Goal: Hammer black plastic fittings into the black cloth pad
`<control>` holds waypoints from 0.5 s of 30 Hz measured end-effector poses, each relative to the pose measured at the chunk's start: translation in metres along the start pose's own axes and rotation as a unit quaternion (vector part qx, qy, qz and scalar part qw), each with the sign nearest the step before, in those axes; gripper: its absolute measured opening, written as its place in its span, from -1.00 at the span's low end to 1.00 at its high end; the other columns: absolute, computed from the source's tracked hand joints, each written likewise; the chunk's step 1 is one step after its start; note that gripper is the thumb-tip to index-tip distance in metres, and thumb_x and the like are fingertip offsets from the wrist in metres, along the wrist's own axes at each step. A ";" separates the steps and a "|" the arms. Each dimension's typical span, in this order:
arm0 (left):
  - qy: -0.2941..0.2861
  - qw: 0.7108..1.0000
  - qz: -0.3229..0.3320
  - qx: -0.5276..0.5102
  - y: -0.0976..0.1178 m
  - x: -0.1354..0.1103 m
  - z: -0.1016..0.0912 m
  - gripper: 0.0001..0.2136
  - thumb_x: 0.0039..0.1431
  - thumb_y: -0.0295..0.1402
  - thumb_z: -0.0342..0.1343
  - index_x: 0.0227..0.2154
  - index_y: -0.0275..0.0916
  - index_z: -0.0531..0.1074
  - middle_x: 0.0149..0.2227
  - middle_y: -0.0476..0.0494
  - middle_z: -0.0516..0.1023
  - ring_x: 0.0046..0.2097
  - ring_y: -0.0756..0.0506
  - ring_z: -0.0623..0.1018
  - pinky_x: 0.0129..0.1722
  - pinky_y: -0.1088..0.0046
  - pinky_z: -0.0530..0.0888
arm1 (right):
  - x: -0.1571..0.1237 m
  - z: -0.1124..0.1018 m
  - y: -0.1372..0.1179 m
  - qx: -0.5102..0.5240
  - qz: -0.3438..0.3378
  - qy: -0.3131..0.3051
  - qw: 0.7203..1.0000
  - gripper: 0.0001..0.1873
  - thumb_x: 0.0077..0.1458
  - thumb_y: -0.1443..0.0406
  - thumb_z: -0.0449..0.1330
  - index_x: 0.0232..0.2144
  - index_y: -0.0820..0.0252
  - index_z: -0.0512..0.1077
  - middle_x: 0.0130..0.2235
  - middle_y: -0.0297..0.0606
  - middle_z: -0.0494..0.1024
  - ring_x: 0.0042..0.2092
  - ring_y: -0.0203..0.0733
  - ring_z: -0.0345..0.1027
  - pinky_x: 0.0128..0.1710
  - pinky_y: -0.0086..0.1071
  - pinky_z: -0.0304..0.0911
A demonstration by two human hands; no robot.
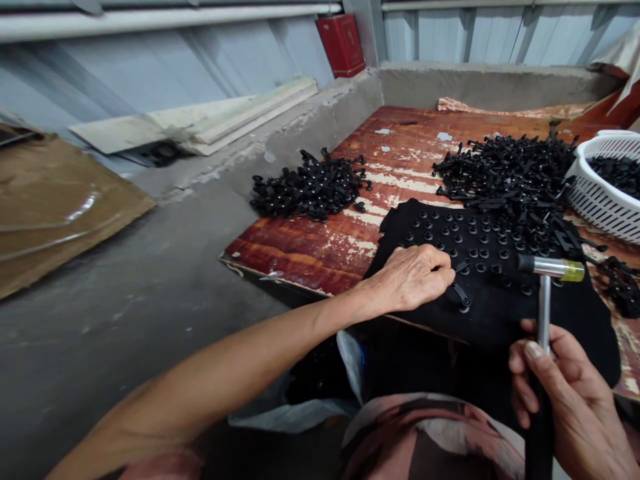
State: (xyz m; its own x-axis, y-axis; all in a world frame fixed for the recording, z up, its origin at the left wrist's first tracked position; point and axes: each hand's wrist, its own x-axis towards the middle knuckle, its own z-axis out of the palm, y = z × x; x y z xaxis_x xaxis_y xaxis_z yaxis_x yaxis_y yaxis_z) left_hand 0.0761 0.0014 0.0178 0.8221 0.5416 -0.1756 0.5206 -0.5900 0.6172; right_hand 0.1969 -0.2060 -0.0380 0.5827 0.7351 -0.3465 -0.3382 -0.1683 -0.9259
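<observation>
My right hand (570, 393) grips the black handle of a small mallet (545, 303) with a metal neck. One face of its head is black, the other clear yellow, and it hovers above the right part of a black mat (500, 313). Several round black studs (484, 253) stand in rows on this mat. My left hand (417, 277) is closed and rests at the mat's left side, its fingertips hidden from view. Right beside those fingers lies a small black strap-shaped piece (461, 295) with round ends.
Behind the mat, a big heap of black parts (505, 173) spreads over the worn red-brown board (300, 253). A smaller pile of black pieces (310, 185) sits left. At right stands a white basket (600, 200) containing black parts. A concrete ledge (345, 110) borders the board.
</observation>
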 end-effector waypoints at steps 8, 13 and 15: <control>-0.002 1.000 -0.004 0.000 -0.001 -0.002 0.000 -0.72 0.16 -0.29 -0.11 -0.63 -0.24 0.26 -0.64 0.09 0.15 -0.52 0.04 0.20 -0.43 0.43 0.06 | 0.001 0.002 -0.002 -0.007 -0.002 -0.008 1.000 -0.59 0.08 0.08 0.32 -0.07 0.01 0.34 -0.44 -0.43 0.43 -0.62 -0.40 0.16 -0.71 -0.49 0.21; -0.002 1.000 0.000 0.014 -0.001 -0.002 0.001 -0.71 0.16 -0.29 -0.11 -0.64 -0.24 0.24 -0.63 0.08 0.16 -0.52 0.03 0.21 -0.43 0.42 0.06 | 0.002 -0.002 0.000 -0.018 -0.003 -0.007 1.000 -0.58 0.09 0.06 0.30 -0.05 0.01 0.34 -0.43 -0.40 0.44 -0.62 -0.38 0.16 -0.70 -0.48 0.20; -0.005 1.000 -0.002 0.017 0.000 -0.002 0.001 -0.72 0.16 -0.30 -0.11 -0.63 -0.24 0.26 -0.63 0.07 0.17 -0.51 0.02 0.23 -0.44 0.43 0.07 | 0.003 -0.004 0.000 -0.039 -0.013 -0.013 0.999 -0.60 0.12 0.04 0.27 -0.05 0.00 0.36 -0.41 -0.38 0.46 -0.61 -0.37 0.17 -0.69 -0.48 0.19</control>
State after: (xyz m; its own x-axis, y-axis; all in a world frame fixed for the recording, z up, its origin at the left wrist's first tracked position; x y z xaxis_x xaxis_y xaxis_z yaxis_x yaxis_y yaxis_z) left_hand 0.0750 -0.0001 0.0177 0.8222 0.5381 -0.1854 0.5308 -0.6075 0.5909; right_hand 0.2014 -0.2066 -0.0397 0.5698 0.7570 -0.3197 -0.2648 -0.1991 -0.9435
